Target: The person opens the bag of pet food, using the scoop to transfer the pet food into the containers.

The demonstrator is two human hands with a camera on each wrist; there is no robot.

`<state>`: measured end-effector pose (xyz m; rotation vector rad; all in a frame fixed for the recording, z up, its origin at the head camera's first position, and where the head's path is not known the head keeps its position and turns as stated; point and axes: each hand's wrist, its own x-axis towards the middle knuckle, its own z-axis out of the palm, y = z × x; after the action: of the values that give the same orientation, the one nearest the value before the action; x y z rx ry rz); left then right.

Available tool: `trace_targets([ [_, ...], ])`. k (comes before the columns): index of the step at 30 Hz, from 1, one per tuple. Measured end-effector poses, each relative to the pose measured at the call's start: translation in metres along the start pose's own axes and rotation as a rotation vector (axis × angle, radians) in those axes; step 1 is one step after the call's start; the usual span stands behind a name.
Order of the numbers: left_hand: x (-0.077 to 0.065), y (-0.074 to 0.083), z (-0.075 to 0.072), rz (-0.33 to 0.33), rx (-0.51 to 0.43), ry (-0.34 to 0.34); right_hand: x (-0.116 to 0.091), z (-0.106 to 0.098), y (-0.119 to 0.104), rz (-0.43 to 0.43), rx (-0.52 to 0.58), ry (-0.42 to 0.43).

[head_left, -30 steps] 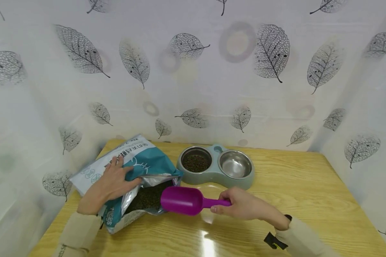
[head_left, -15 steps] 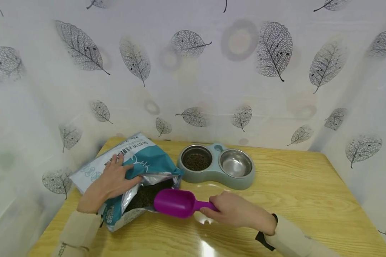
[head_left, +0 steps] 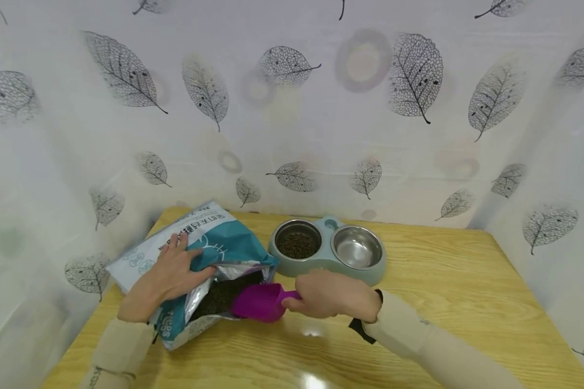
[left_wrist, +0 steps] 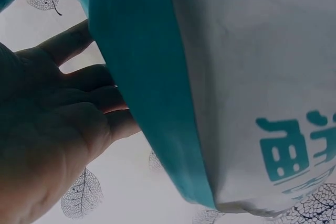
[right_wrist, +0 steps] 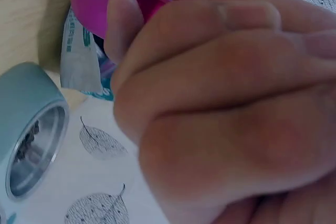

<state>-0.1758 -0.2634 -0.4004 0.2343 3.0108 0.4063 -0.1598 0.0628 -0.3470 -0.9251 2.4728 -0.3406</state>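
A teal and white pet food bag [head_left: 233,240] lies on its side, its mouth toward the person and dark kibble [head_left: 224,294] showing inside. My left hand [head_left: 172,273] rests on top of the bag, fingers spread; the left wrist view shows them against the bag's teal side [left_wrist: 142,77]. My right hand [head_left: 321,294] grips the handle of a purple scoop [head_left: 260,302], fingers curled round it, as the right wrist view [right_wrist: 220,93] also shows. The scoop's front edge is at the bag's mouth, overlapping the kibble there.
Behind the right hand stands a grey-blue double feeder [head_left: 326,254]. Its left steel bowl [head_left: 298,221] holds brown kibble, while its right steel bowl [head_left: 356,248] shows bare metal. The wooden table [head_left: 448,281] meets a leaf-patterned curtain [head_left: 311,124] at the back.
My right hand has moved left with the scoop, whose front has gone from beside the bag's mouth into its opening and turned. The left hand and the bag have stayed put.
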Motion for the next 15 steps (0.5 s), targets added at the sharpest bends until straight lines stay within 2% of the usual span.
trace_targets([
  [4,0.0,0.001,0.001,-0.002,-0.005,-0.011,0.011,0.004,-0.001,0.015,0.036,-0.036],
  [9,0.0,0.001,0.001,0.001,-0.004,-0.01,0.019,0.015,0.007,-0.024,0.077,0.0],
  [15,0.001,0.001,0.0,0.0,0.004,-0.011,0.015,0.026,0.02,-0.026,0.123,0.063],
])
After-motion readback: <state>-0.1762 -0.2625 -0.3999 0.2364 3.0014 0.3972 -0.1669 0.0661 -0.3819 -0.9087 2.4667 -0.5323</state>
